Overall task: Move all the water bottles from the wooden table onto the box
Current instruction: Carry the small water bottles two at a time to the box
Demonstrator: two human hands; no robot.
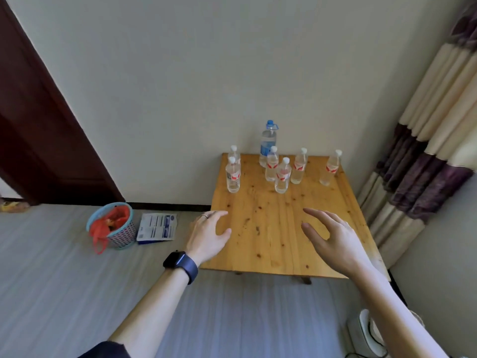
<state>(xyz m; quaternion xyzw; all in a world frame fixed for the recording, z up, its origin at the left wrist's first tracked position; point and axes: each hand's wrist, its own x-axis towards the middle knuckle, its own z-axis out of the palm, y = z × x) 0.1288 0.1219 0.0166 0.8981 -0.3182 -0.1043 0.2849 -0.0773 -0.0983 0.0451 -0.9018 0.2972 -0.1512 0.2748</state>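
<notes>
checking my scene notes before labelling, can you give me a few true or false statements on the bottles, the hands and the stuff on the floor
1. All six small bottles stand upright on the wooden table. True.
2. The large bottle has a red cap. False: its cap is blue.
3. The left hand grips one small bottle. False: the left hand and the right hand both hover open over the table, holding nothing.
4. A dark watch sits on the left wrist. True.
5. The basket stands on the table. False: it is on the floor, left of the table.
</notes>
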